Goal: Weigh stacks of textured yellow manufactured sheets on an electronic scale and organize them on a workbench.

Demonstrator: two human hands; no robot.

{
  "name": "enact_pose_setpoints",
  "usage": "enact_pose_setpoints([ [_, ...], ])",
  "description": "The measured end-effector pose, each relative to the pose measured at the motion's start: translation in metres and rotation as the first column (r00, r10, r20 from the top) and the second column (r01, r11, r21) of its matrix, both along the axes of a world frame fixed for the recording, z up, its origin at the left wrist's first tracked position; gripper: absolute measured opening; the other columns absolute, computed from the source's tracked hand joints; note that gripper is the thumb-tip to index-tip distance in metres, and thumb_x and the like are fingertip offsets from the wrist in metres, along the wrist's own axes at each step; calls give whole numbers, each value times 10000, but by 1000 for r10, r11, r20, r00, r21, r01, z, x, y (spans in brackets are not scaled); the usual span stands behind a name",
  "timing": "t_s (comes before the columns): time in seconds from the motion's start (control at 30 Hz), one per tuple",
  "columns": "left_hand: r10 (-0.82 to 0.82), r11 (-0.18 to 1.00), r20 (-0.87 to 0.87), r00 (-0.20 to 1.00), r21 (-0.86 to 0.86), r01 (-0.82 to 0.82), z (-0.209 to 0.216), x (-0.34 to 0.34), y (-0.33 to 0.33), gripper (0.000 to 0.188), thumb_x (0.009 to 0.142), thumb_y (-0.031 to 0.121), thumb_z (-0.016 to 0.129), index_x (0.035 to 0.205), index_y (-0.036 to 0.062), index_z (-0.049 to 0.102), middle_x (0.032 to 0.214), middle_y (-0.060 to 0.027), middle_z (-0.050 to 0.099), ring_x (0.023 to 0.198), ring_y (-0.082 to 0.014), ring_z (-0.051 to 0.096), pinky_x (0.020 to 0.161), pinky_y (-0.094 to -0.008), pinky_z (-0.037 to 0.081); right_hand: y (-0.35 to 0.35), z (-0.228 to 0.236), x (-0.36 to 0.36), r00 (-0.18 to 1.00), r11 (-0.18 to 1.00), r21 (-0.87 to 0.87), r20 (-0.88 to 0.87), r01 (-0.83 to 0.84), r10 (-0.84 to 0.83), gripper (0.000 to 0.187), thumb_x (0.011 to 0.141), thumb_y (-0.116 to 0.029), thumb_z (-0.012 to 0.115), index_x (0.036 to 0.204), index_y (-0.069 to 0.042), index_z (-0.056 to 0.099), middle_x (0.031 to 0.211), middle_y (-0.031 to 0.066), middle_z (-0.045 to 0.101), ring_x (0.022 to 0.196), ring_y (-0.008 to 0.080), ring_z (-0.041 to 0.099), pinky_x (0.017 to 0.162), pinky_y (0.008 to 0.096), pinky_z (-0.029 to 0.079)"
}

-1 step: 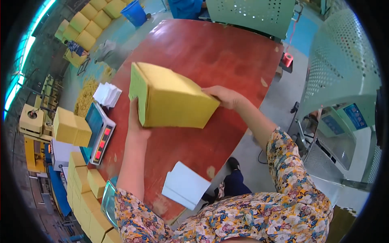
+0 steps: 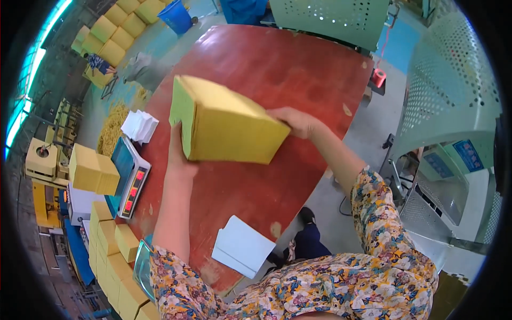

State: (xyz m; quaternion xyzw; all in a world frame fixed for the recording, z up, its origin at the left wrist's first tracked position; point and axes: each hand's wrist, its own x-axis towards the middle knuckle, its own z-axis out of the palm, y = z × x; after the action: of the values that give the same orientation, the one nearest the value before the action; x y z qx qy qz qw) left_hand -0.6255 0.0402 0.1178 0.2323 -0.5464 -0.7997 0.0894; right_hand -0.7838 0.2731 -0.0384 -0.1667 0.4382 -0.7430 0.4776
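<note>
A large yellow block (image 2: 229, 130), which looks like a thick stack of paper, is held tilted over the red table (image 2: 234, 192). My left hand (image 2: 182, 152) grips its greenish left end from below, the thumb up along that face. My right hand (image 2: 296, 122) is closed on the far right corner of the block; some of its fingers are hidden behind it. Closer to me, a folded white sheet (image 2: 244, 246) lies at the near edge of the table.
At left a digital scale (image 2: 133, 184) stands beside yellow blocks (image 2: 93, 169), with folded white papers (image 2: 140, 127) behind it. More yellow blocks (image 2: 109, 240) are stacked at lower left. A perforated green machine (image 2: 448, 90) stands at right. A person (image 2: 98, 64) is in the far left background.
The yellow block and both my hands have shifted very slightly upward in the view. My grip on it is the same.
</note>
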Motion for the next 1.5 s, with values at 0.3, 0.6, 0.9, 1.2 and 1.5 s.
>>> enact_pose_setpoints([
  [0.3, -60, -261, -408, 911, -874, -409, 34, -120, 17, 722, 861, 428, 636, 1438, 70, 392, 1484, -263, 347, 1317, -383, 409, 1112, -453, 307, 18, 19, 5, 49, 373, -160, -868, 914, -494, 257, 869, -184, 612, 1071, -26, 626, 942, 146, 638, 776, 249, 626, 706, 355, 509],
  [0.6, -587, -359, 242, 772, -933, 20, 78, -94, 24, 891, 734, 355, 790, 1454, 41, 370, 1463, -194, 395, 1356, -354, 388, 1135, -458, 303, 19, 21, 104, 157, 604, 25, -973, 797, -167, 324, 728, -182, 783, 912, -57, 547, 853, 104, 602, 786, 275, 620, 649, 391, 513],
  [0.9, -567, -449, 37, 823, -851, -271, 29, -199, 15, 1004, 591, 260, 880, 1444, 90, 377, 1472, -146, 394, 1362, -354, 378, 1129, -497, 320, -21, -4, -31, -144, 472, -135, -989, 871, -17, 317, 735, -189, 759, 892, -62, 514, 771, 132, 592, 661, 306, 616, 552, 422, 505],
  [1.2, -396, -600, -7, 918, -755, -264, 25, -398, 7, 1025, 600, 275, 883, 1474, 201, 353, 1504, -125, 383, 1372, -366, 377, 1132, -500, 315, -57, 17, -208, 23, 293, 46, -996, 955, 84, 281, 830, -212, 681, 996, -57, 515, 933, 155, 614, 790, 344, 660, 630, 438, 533],
  [1.5, -164, -596, 110, 980, -803, -10, 54, -389, 3, 990, 688, 231, 830, 1510, 209, 279, 1526, -184, 329, 1399, -366, 334, 1119, -464, 356, -56, 11, -233, 112, 346, 51, -981, 937, -158, 155, 862, -115, 581, 991, -63, 511, 995, 151, 624, 890, 361, 638, 748, 469, 506],
])
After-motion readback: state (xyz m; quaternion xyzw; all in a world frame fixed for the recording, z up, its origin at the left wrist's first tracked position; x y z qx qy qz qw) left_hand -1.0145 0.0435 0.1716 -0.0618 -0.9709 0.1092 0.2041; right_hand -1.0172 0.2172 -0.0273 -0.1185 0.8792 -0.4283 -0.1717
